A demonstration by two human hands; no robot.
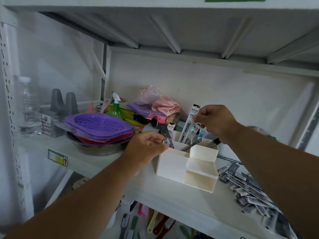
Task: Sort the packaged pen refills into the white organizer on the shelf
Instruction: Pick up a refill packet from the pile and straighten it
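From the head cam we saw the white organizer (174, 163) sitting near the front edge of the shelf (107, 159), roughly mid-shelf. The right hand (215, 121) had its fingers pinching the top of a packaged refill (189, 125) that stood upright in a back compartment. The left hand (146, 147) had its fingers curled around another dark pack (166, 135) at the organizer's left rear compartment. A loose pile of refill packs (248, 188) lay toward the shelf's right end. Purple trays (98, 126) were stacked on the left.
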